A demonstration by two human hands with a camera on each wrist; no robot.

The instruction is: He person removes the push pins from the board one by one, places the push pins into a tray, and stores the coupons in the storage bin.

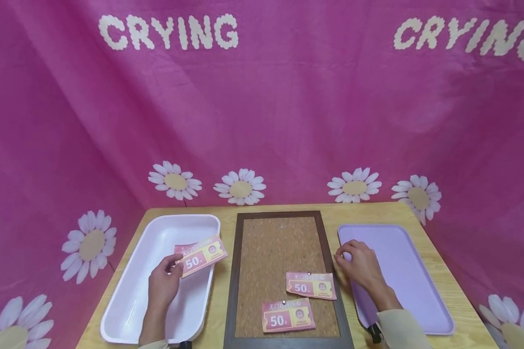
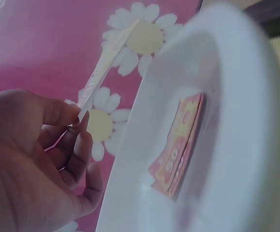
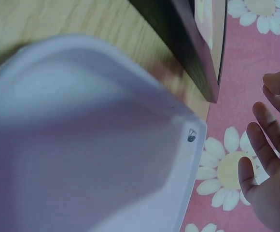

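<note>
My left hand (image 1: 163,286) pinches a pink and yellow coupon (image 1: 203,257) marked 50 between thumb and fingers, above the white tray. In the left wrist view, more coupons (image 2: 178,147) lie inside that tray. Two coupons, an upper (image 1: 310,286) and a lower (image 1: 288,316), are fixed on the cork board (image 1: 266,257), each with a small pin at its top edge. My right hand (image 1: 361,264) hovers between the board and the purple tray, thumb and index tips together. Whether something tiny sits between them is hidden. A small pin (image 3: 191,136) lies in the purple tray.
The deep white tray (image 1: 126,286) stands left of the dark-framed board, the shallow purple tray (image 1: 410,276) right of it. All rest on a wooden table (image 1: 375,213). A pink curtain (image 1: 279,111) with daisies hangs behind and at both sides.
</note>
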